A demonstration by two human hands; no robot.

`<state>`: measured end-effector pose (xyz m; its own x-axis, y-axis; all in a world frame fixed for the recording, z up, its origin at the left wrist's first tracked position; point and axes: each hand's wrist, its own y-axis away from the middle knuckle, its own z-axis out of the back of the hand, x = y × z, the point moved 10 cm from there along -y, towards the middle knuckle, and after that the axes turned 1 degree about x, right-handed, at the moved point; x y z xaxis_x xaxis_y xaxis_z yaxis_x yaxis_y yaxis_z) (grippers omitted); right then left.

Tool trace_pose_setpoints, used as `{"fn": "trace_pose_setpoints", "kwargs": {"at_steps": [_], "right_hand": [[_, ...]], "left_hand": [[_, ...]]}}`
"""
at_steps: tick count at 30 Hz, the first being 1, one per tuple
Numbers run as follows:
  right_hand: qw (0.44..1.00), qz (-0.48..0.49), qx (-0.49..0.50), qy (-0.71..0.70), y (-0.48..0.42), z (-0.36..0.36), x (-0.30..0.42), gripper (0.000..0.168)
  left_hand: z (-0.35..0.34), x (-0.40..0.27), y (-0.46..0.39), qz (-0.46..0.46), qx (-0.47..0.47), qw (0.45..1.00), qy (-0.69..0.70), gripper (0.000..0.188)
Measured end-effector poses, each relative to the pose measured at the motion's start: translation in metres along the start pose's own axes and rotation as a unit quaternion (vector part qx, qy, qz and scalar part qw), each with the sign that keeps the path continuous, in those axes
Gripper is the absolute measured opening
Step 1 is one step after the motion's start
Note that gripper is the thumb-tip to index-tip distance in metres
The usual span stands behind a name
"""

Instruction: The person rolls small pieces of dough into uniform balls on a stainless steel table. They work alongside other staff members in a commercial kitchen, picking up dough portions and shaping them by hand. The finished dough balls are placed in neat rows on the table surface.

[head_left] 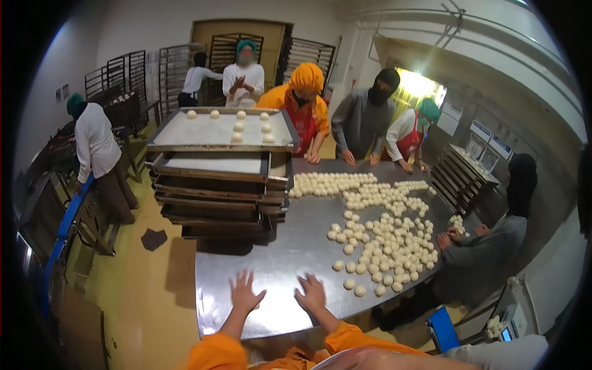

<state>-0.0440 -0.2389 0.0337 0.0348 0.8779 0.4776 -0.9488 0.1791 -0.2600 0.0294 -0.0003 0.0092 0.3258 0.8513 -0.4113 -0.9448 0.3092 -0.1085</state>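
My left hand [246, 292] hovers over or rests on the near part of a steel table [259, 273], its fingers spread. To its right is my right hand [311, 293], fingers apart, with nothing seen in it. Right of my hands, many round dough balls [388, 259] lie spread over the steel. A stack of metal baking trays [222, 148] stands at the table's left side, beyond my left hand; several dough balls [238, 126] sit on the lined top tray.
Several people stand along the far and right edges, their hands near the dough. At the right rise more stacked trays [462, 178]. A blue-edged conveyor [69, 217] runs at the left, beside a person in white. A scale [511, 323] stands at lower right. Rack trolleys line the back wall.
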Motion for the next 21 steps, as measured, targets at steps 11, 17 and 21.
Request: {"fn": "trace_pose_setpoints", "kwargs": {"at_steps": [11,17,21], "right_hand": [[0.967,0.216,0.069,-0.117,0.064,0.041,-0.035,0.021],[0.99,0.12,0.015,-0.078,-0.029,0.004,-0.009,0.028],[0.971,0.072,0.181,-0.137,0.041,-0.026,0.011,0.028]], "left_hand": [[0.018,0.001,0.081,-0.215,0.06,0.965,0.136,0.021],[0.001,-0.045,-0.005,-0.136,-0.043,0.982,0.127,0.022],[-0.038,-0.063,0.048,-0.109,0.111,0.964,0.217,0.018]]}}
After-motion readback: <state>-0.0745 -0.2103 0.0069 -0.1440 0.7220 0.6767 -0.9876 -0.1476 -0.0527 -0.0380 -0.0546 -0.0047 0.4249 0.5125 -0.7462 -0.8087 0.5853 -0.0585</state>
